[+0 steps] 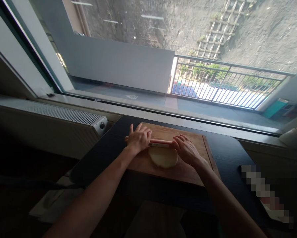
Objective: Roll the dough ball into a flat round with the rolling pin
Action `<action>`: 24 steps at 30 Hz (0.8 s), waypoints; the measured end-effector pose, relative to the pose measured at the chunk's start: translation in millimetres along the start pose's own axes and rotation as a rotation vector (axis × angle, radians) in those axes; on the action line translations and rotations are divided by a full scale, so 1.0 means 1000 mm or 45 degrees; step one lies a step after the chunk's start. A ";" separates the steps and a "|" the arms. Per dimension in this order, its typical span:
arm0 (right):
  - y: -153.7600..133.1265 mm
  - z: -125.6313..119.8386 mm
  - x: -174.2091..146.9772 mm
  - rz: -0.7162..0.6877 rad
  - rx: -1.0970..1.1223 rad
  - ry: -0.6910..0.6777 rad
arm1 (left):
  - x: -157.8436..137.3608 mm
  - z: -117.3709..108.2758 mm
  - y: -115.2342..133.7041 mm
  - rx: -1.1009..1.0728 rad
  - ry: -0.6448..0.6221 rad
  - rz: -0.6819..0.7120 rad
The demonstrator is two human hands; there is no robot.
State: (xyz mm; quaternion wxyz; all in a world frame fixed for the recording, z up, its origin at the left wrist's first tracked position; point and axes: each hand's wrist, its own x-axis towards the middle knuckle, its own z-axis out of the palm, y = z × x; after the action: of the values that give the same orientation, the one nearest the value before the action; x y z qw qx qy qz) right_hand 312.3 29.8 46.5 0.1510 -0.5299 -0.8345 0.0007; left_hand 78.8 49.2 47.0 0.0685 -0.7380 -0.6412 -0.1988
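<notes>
A slim wooden rolling pin [161,141] lies crosswise over the far part of a flattened round of pale dough [163,157]. My left hand [139,138] bears down on the pin's left part, its fingers bent over it and the pin's tip poking out beyond. At the right end, my right hand [185,148] has its fingers curled over the pin and covers that end. Both lie over a brown wooden board [190,177], and the dough's near edge shows between the wrists.
Under the board is a dark table [103,153] with rounded corners. A blurred-out flat object [264,195] lies at its right. A radiator [64,112] stands to the left, and a window sill [188,123] runs behind. Outside the glass is a railing [227,82].
</notes>
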 end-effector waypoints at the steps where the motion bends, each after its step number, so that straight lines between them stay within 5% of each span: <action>1: -0.001 0.000 0.002 0.013 0.011 -0.002 | 0.007 0.001 -0.001 -0.017 -0.037 -0.012; 9: -0.010 0.005 -0.037 -0.185 0.169 0.228 | -0.026 0.010 -0.001 -0.045 0.127 0.019; 16: -0.036 0.013 -0.058 -0.039 0.217 0.272 | 0.024 0.015 0.009 -0.090 -0.023 0.052; 24: -0.035 0.010 -0.063 -0.064 0.266 0.274 | 0.004 0.027 0.033 -0.142 -0.008 0.089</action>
State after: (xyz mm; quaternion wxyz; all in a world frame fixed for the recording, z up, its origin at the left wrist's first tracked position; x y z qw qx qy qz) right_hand 303.5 -40.0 26.7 0.2940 -0.4870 -0.8220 0.0268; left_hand 116.5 56.8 28.5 0.0322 -0.7632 -0.6031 -0.2296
